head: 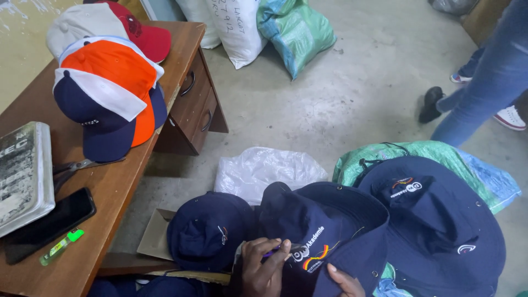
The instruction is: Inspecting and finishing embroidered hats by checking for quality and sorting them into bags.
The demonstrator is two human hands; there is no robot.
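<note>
**Navy bucket hat under both hands**

At the bottom middle of the frame I have the navy bucket hat (324, 231) resting in front of me, crown toward me, brim flaring away. My left hand (264, 267) lies on the crown beside the stitched emblem, its grip pinching a small dark tool (275, 252) between thumb and fingertips; what kind of tool it is I cannot make out. My right hand (345, 281) shows only partly at the lower edge, fingers pressed flat on the cloth just right of the emblem, holding nothing that I can see.

I judge the hat to be light and soft: cloth that folds and slides, not fragile. The brim or the crown seam looks like the firmest place to take hold, since the flat of the crown would bunch up.

Just left of it sits a second navy hat (209, 231), touching mine. To the right a third navy hat (434, 220) lies on a green sack (440, 154). Behind them is a clear plastic bag (264, 170) on the concrete floor (357, 93).

At the left, the wooden bench (115, 187) carries a black phone (52, 223), a green lighter (61, 246), pliers (82, 166) and a stack of caps (107, 91). At upper right, another person's jeans leg (489, 82) stands well apart.
</note>
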